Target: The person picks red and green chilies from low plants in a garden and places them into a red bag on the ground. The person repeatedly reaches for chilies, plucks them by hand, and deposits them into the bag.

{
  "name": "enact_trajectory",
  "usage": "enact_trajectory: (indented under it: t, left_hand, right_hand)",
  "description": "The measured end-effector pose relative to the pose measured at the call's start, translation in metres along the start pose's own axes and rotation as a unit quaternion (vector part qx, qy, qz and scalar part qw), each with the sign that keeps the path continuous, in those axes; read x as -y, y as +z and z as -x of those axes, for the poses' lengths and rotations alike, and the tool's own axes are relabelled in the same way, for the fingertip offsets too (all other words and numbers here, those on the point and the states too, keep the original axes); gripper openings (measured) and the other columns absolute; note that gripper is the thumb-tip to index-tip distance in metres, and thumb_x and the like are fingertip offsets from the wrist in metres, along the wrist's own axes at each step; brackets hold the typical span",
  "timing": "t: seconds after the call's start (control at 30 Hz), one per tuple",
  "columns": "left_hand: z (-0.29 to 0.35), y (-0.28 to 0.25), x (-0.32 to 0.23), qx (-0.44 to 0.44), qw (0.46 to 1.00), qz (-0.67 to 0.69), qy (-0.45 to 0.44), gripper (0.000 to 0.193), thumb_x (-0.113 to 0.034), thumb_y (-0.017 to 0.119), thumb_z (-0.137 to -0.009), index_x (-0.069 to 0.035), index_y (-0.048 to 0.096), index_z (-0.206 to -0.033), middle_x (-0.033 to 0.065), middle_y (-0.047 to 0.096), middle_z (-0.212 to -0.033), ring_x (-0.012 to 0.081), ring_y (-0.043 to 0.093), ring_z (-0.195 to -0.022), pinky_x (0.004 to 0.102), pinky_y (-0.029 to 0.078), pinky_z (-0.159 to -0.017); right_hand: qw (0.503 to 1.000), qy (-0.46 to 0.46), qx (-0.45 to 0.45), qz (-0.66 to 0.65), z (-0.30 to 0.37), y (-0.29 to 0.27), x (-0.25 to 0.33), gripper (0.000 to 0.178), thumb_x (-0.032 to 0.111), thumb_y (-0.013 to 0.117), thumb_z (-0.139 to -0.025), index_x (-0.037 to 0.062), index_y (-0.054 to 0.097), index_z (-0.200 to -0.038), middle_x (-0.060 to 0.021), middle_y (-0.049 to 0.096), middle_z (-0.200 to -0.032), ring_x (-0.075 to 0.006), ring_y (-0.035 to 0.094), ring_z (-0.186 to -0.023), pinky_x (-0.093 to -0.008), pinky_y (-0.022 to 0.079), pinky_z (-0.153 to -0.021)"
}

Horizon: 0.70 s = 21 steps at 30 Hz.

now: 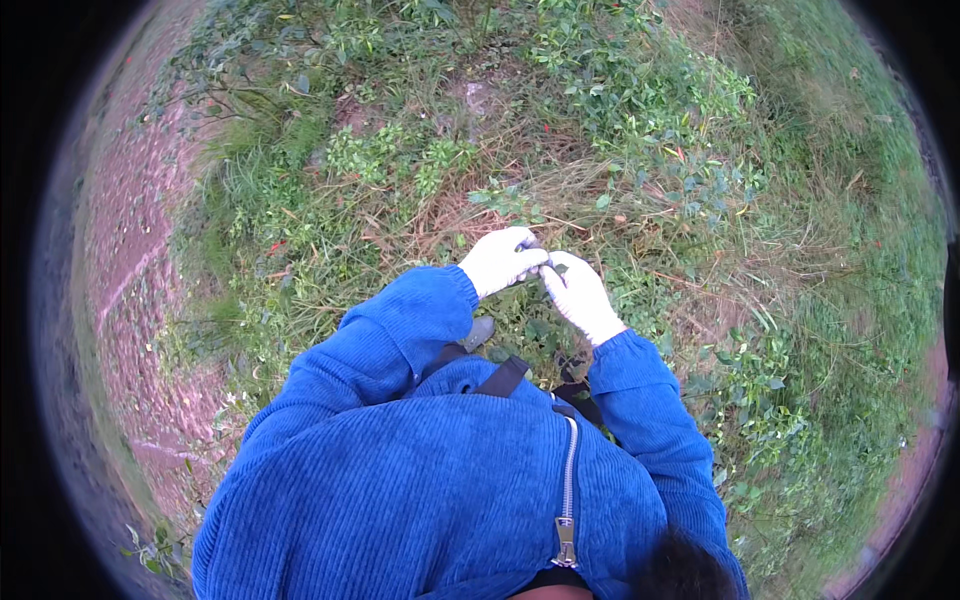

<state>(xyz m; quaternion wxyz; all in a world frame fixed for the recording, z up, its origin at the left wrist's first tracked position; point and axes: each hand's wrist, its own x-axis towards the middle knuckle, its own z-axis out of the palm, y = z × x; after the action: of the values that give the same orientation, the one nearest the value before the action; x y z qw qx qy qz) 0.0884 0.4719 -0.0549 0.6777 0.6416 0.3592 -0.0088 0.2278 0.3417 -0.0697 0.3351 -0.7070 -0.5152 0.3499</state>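
My left hand (497,263), in a white glove, reaches in from the left with its fingers pinched together. My right hand (583,297), gloved in white too, meets it fingertip to fingertip in front of my body. A bit of green leaf (560,268) shows at the right fingers. What the fingertips pinch is too small and hidden to name. Below the hands stand low leafy green plants (540,330), partly covered by my arms and blue corduroy jacket (430,480).
One grey shoe (479,332) shows below my left wrist. Dry flattened grass (450,212) lies just beyond the hands. Leafy bushes (590,70) with small red spots grow farther out, and taller grass (820,130) at the right. Bare reddish soil (130,260) runs along the left.
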Motion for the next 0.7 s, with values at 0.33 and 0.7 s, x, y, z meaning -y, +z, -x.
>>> enact_trajectory:
  t: [0.33,0.7]
  left_hand:
    - [-0.015,-0.029,0.016,0.083,0.820,0.528,-0.207,0.018,-0.023,0.054,-0.099,-0.006,0.057,-0.099,0.0053,0.058,-0.081,0.0095,0.052,-0.060,0.0167,0.041,-0.040]
    - [0.037,-0.083,0.058,-0.016,0.874,0.466,-0.141,0.021,-0.025,0.056,-0.098,-0.006,0.060,-0.103,0.0027,0.060,-0.083,0.0074,0.053,-0.064,0.0148,0.043,-0.041]
  right_hand:
    - [0.986,0.088,0.001,-0.145,0.003,-0.012,-0.002,0.021,0.016,0.056,-0.095,0.0049,0.063,-0.112,-0.0038,0.068,-0.101,-0.0127,0.060,-0.092,-0.0281,0.047,-0.084]
    - [1.000,-0.020,-0.009,-0.014,-0.013,-0.031,0.008,0.037,0.001,0.062,-0.083,0.0071,0.061,-0.120,-0.0069,0.065,-0.114,-0.0192,0.060,-0.109,-0.0305,0.046,-0.096]
